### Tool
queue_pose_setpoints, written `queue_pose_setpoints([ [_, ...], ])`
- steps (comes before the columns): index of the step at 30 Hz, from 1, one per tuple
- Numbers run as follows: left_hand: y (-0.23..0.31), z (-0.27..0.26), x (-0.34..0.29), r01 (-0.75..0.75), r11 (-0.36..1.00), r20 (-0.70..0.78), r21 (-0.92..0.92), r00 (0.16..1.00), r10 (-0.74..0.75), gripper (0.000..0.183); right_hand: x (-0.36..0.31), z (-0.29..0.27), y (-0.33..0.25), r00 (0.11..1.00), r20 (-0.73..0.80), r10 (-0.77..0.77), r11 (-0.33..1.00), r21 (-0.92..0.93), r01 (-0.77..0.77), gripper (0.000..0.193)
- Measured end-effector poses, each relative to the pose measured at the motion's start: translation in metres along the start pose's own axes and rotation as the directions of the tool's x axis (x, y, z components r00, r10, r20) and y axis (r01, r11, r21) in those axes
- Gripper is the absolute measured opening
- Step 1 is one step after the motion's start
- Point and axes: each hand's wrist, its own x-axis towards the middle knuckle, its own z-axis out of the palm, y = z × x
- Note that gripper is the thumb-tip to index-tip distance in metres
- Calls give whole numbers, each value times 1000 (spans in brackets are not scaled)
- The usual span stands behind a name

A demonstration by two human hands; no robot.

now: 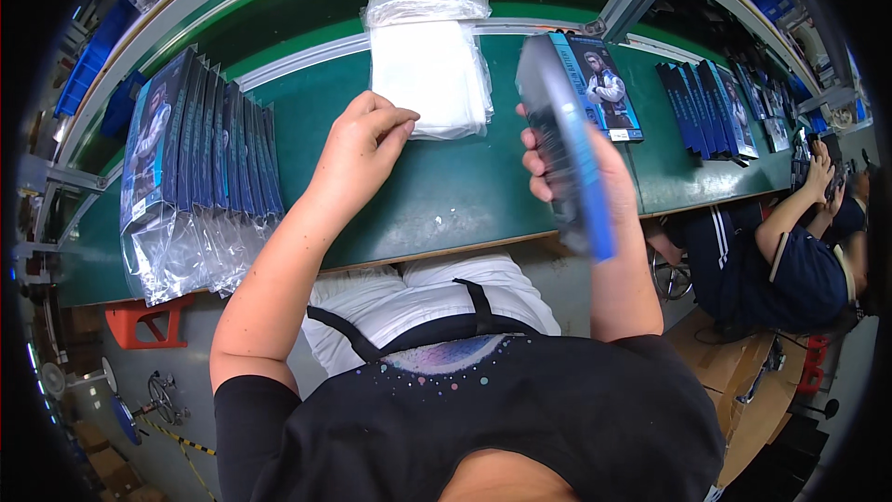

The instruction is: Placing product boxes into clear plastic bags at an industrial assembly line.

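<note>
My left hand [364, 144] is over the left edge of a stack of clear plastic bags [427, 70], thumb and forefinger brought together. Whether a bag is caught between those fingertips cannot be seen. In my right hand [604, 167] a flat blue and black box [567, 130] is held up on edge, smeared by motion. Behind it, a similar box [602, 84] with a printed figure lies on the green table [446, 186].
At the left, several bagged boxes [200, 144] stand in a leaning row, clear bag ends toward me. Farther right are more boxes [706, 112] and a seated co-worker [785, 256] handling something dark. A red stool [149, 323] stands below the table at left.
</note>
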Motion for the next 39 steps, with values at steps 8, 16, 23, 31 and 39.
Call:
queue_pose_setpoints([
  [8, -5, -4, 9, 72, 982, -47, -172, 996, -82, 11, 6, 26, 39, 975, 115, 192, 981, -42, -189, 54],
  [16, -12, -13, 10, 358, 853, 19, -380, 925, -380, 14, 34, 28, 31, 971, 125, 202, 963, -205, -174, 51],
  [23, -2, -18, 7, 412, 815, 101, -408, 907, -408, 16, 27, 21, 29, 995, -21, 98, 909, -406, -98, 47],
  [31, 5, -16, 1, 132, 988, -56, -79, 989, -137, 21, 27, 25, 52, 972, -128, -195, 865, -490, 109, 39],
  [39, 15, -11, -20, -187, 976, -88, 112, 976, 197, 24, 30, 27, 52, 947, -252, -198, 913, -400, 85, 22],
])
